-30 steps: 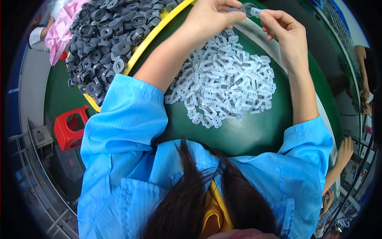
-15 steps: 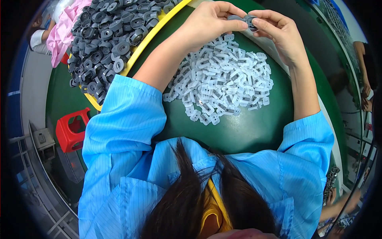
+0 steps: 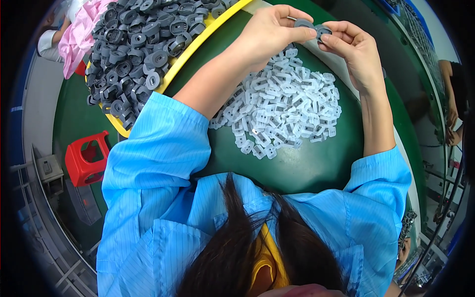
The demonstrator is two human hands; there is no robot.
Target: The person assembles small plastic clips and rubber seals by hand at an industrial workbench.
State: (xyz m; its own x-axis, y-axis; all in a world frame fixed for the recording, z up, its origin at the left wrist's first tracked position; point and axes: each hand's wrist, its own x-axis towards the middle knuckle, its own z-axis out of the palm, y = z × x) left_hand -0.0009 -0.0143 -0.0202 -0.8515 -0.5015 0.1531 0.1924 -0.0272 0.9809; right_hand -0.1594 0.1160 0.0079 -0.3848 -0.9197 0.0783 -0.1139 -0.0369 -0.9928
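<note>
Up at the far edge of the green table, both hands meet above a heap of small translucent white plastic pieces [image 3: 282, 104]. My left hand [image 3: 271, 38] pinches a dark grey round plastic part [image 3: 303, 23] between thumb and fingers. A second grey round part [image 3: 323, 32], with small holes in its face, is gripped by the fingertips of my right hand [image 3: 357, 52]. The two parts are side by side; whether they touch is hard to tell. Fingers cover some of each.
Left of my left forearm, a yellow-rimmed tray [image 3: 184, 60] is piled with grey round parts [image 3: 143, 47]. A red stool [image 3: 88, 161] stands on the floor at left. Beyond my right wrist lies a small grey piece [image 3: 384, 73]. Other people's arms [image 3: 448, 94] show at the right edge.
Both hands keep their grip on the grey parts. The whole view has shifted slightly, and a small grey piece now shows beside my right wrist.
</note>
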